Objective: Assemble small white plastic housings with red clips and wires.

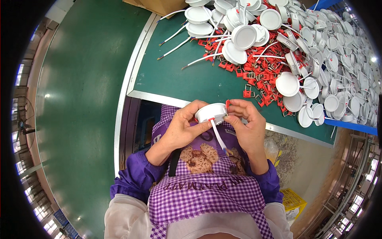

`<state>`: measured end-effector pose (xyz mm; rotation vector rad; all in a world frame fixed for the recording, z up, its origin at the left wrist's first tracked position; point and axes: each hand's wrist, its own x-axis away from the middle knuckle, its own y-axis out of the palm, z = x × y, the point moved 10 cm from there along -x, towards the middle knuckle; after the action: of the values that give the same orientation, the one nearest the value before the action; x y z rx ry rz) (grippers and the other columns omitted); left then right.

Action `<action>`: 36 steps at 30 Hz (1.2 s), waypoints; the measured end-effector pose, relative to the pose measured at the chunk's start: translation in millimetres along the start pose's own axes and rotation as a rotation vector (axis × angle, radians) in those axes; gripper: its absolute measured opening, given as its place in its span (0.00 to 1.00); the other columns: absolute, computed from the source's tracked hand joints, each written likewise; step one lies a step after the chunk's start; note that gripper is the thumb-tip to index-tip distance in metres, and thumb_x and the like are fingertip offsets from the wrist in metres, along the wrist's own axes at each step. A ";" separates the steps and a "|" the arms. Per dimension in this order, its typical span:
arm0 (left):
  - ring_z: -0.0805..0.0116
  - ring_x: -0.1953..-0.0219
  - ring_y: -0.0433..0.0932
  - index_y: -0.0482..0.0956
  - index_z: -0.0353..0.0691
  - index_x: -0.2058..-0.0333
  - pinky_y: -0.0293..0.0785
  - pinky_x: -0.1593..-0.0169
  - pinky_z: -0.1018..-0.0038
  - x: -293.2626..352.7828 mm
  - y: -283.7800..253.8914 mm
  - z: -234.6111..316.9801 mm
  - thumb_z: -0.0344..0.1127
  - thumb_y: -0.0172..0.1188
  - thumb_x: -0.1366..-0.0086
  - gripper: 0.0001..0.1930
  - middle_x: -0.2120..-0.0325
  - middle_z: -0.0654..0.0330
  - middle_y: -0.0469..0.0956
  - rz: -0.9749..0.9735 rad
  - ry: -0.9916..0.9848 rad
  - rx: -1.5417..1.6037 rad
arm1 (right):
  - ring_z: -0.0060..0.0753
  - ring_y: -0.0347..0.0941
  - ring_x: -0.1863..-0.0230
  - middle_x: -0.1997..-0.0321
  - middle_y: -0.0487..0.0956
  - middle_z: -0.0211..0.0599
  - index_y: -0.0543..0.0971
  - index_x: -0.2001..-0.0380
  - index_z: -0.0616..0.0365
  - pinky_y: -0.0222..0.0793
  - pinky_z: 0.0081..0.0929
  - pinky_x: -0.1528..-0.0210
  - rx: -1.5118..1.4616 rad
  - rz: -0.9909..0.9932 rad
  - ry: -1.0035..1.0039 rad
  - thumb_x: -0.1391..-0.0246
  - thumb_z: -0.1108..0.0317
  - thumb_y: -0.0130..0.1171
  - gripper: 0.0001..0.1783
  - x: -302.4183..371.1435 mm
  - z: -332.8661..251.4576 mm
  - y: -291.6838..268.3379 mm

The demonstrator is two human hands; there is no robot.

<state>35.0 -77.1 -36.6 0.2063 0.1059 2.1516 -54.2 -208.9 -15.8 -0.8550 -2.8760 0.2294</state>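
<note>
Over my lap, just off the table's near edge, a round white light fitting is held between my two hands. From its side a short white cable hangs down, with thin coloured wire ends. My left hand grips the fitting's left side, thumb and fingers closed on it. At the right side my right hand pinches a small red clip against the rim. A bit of metal shows by the thumb; whether the clip is seated there I cannot tell.
Many red clips with metal springs lie heaped on the green table. White light fittings with cables pile behind and to the right, some in a blue tray. A cardboard box stands at the back; a yellow crate sits low at right.
</note>
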 end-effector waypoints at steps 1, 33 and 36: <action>0.81 0.62 0.72 0.75 0.37 0.55 0.69 0.57 0.81 -0.6 2.9 -1.9 0.26 0.63 0.40 0.14 0.65 0.67 0.76 -0.004 0.002 0.001 | 0.31 0.80 0.57 0.56 0.81 0.45 0.75 0.50 0.66 0.76 0.26 0.54 0.016 0.001 0.040 0.51 0.77 0.66 0.23 -1.4 3.6 -0.4; 0.58 0.48 0.71 0.76 0.37 0.56 0.64 0.44 0.62 -115.0 49.4 87.4 0.34 0.53 0.43 0.16 0.55 0.56 0.75 0.037 0.889 -1.621 | 0.48 0.70 0.58 0.63 0.70 0.45 0.72 0.67 0.65 0.69 0.41 0.58 0.919 0.083 -0.458 0.53 0.79 0.58 0.09 -37.0 -19.4 -14.2; 0.57 0.49 0.72 0.76 0.38 0.56 0.65 0.45 0.62 -101.3 36.9 113.5 0.29 0.59 0.46 0.16 0.57 0.57 0.76 0.136 0.902 -1.434 | 0.47 0.70 0.58 0.63 0.71 0.44 0.73 0.66 0.65 0.68 0.40 0.58 0.873 0.107 -0.507 0.54 0.78 0.60 0.10 -33.4 -22.1 -17.5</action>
<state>81.4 -182.2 69.6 -1.5700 -0.9203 1.7806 -32.0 -239.5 6.2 -0.8179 -2.6225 1.7550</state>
